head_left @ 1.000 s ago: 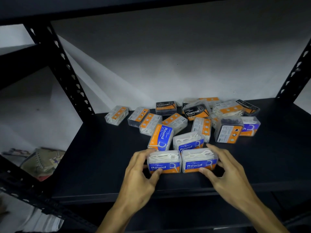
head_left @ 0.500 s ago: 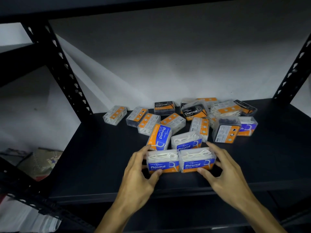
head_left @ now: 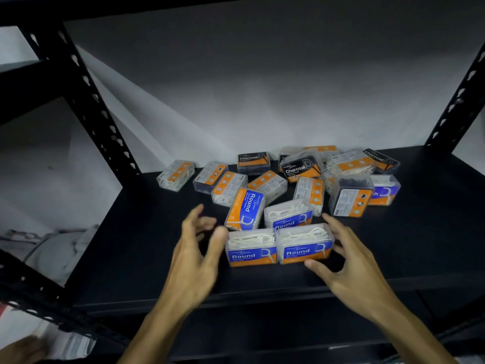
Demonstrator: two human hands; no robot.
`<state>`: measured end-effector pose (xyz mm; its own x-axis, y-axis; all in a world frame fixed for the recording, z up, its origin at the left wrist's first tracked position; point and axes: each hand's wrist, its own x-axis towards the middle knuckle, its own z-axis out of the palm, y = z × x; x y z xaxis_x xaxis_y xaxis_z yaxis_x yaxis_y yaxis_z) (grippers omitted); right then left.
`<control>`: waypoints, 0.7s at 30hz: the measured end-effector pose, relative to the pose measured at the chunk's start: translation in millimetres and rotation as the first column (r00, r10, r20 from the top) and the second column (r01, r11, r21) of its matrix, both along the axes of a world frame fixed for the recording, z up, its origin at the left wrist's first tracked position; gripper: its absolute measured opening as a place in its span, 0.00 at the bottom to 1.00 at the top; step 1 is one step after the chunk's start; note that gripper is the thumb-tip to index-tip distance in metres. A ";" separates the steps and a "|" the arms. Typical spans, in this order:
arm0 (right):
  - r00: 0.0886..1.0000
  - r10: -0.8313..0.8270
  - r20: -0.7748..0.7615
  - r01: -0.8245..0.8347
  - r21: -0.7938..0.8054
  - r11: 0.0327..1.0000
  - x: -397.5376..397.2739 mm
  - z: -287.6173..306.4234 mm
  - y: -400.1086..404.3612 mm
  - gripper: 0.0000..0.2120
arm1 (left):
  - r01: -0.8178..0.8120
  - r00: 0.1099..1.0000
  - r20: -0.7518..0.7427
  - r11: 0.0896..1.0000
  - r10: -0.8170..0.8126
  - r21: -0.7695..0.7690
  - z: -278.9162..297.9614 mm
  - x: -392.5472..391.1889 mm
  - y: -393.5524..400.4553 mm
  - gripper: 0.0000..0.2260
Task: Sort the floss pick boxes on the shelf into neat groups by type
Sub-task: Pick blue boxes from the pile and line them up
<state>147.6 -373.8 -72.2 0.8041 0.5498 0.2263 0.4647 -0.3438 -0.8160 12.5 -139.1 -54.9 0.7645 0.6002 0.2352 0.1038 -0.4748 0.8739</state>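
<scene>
Two clear "Round" floss pick boxes, the left Round box (head_left: 252,249) and the right Round box (head_left: 304,245), stand side by side near the front of the black shelf (head_left: 131,245). My left hand (head_left: 194,261) hovers just left of them, fingers spread, holding nothing and blurred. My right hand (head_left: 354,266) cups the right box's end loosely, thumb tip at its front corner. Behind them are a third Round box (head_left: 288,215) and a blue-faced Round box (head_left: 245,208). Charcoal boxes (head_left: 300,166) and orange-labelled boxes (head_left: 267,183) lie jumbled further back.
A lone orange-labelled box (head_left: 175,174) lies at the back left. A box of dark picks (head_left: 350,199) stands at the right of the pile. Perforated black posts (head_left: 86,101) frame the shelf. An upper shelf hangs overhead. Clutter sits lower left, off the shelf.
My left hand has let go of the left Round box and pulled away to the left. My right hand has loosened around the right box. The two boxes stay put.
</scene>
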 end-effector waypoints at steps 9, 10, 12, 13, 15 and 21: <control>0.983 0.000 0.185 -0.008 0.039 0.999 28.6 59.2 13.6 0.26 | 0.496 0.763 -0.598 0.815 -0.245 0.300 65.3 88.7 43.7 0.36; 0.974 0.036 0.224 -0.032 -0.021 0.999 35.6 67.2 18.1 0.24 | 0.574 0.705 -0.660 0.756 -0.261 0.314 71.3 97.8 44.0 0.36; 0.954 0.150 0.260 -0.096 -0.207 0.974 49.9 79.5 26.8 0.23 | 0.699 0.591 -0.762 0.640 -0.265 0.319 80.5 113.4 42.8 0.37; 0.943 0.215 0.253 -0.132 -0.308 0.942 56.3 84.2 31.1 0.22 | 0.740 0.543 -0.802 0.593 -0.249 0.317 83.2 119.9 41.3 0.39; 0.925 0.324 0.197 -0.205 -0.458 0.865 65.9 90.6 40.5 0.22 | 0.786 0.473 -0.861 0.532 -0.187 0.316 85.3 128.6 37.0 0.42; 0.860 0.496 0.116 -0.301 -0.670 0.679 74.7 91.8 63.9 0.26 | 0.802 0.461 -0.875 0.492 -0.150 0.338 78.6 131.3 32.2 0.46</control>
<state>222.3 -309.9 19.7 0.4332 0.8947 -0.1090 0.8391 -0.4445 -0.3136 143.8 -106.9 23.7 0.9230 -0.0211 -0.3843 -0.0015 -0.9987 0.0512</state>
